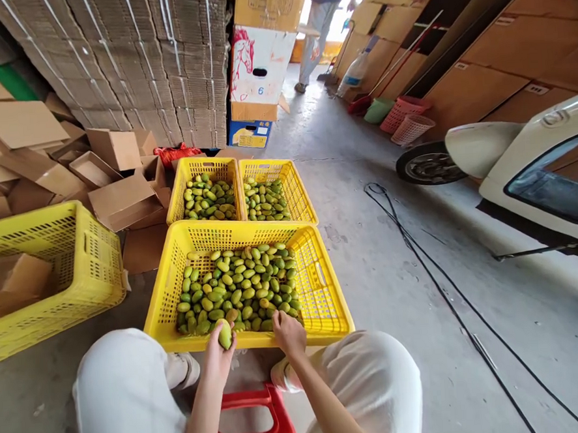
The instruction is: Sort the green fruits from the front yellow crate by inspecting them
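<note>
Left hand is holding up one green oval fruit, thumb and fingers curling around it, right around the near rim of the big yellow crate. Right hand is hanging over that same rim a bit further right, fingers bending in and bunching together by the edge of the fruit pile, but honestly I can't tell if they're pinching anything. The pile is covering most of the crate floor, mostly green with some yellower ones mixed in. Two more yellow crates, the left one and the right one, are sitting side by side just behind, both holding more of the same fruit. A red stool is showing between the person's knees, loose cardboard boxes are piling up off to the left, and somebody in grey pants is standing way at the back
</note>
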The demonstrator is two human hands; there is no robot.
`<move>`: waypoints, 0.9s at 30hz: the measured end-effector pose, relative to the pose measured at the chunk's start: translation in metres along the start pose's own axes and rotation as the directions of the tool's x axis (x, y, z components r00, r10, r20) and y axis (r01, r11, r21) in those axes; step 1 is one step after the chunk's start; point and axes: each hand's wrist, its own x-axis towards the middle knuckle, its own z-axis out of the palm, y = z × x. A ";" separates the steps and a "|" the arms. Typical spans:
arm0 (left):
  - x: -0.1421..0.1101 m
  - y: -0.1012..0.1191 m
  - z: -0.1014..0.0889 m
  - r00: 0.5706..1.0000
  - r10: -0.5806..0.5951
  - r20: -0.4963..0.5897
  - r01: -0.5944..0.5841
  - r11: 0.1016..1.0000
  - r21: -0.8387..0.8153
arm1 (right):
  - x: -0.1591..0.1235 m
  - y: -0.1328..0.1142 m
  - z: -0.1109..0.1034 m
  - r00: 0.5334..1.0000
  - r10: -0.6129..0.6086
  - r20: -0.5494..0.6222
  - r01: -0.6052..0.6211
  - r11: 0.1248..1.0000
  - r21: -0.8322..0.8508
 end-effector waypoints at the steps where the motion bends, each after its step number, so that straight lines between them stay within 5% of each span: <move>1: -0.001 0.004 0.008 1.000 -0.005 0.001 0.005 1.000 0.005 | 0.002 -0.001 0.000 1.000 -0.002 -0.004 0.002 1.000 -0.021; 4: -0.001 0.024 0.046 0.997 0.044 0.059 -0.044 0.999 -0.007 | 0.004 -0.001 0.002 1.000 -0.002 -0.029 0.000 0.999 -0.051; 8: 0.007 0.080 0.138 0.963 0.180 0.200 -0.175 0.984 -0.042 | 0.002 0.003 0.009 0.993 -0.041 -0.113 0.031 0.995 -0.091; 12: 0.023 0.157 0.240 0.870 0.306 0.386 -0.313 0.949 -0.046 | 0.003 0.004 0.016 0.987 -0.045 -0.153 0.033 0.996 -0.082; 15: 0.050 0.187 0.285 0.803 0.403 0.439 -0.516 0.839 0.172 | 0.005 0.005 0.021 0.984 -0.045 -0.173 0.037 0.998 -0.049; 17: 0.077 0.176 0.294 0.743 0.496 0.449 -0.654 0.681 0.331 | 0.005 0.006 0.024 0.981 -0.056 -0.186 0.048 0.998 -0.046; 19: 0.108 0.142 0.288 0.698 0.531 0.481 -0.713 0.582 0.391 | 0.005 0.006 0.028 0.979 -0.066 -0.194 0.055 0.997 -0.058; 20: 0.124 0.119 0.282 0.620 0.518 0.589 -0.784 0.401 0.474 | 0.004 0.006 0.030 0.977 -0.069 -0.200 0.058 0.996 -0.065; 24: 0.179 0.022 0.253 0.631 0.263 0.729 -0.775 0.204 0.598 | 0.002 0.005 0.038 0.965 -0.103 -0.242 0.084 0.993 -0.086; 27: 0.206 -0.027 0.239 0.636 0.069 0.768 -0.771 0.040 0.635 | -0.002 0.003 0.042 0.935 -0.136 -0.327 0.115 0.990 -0.085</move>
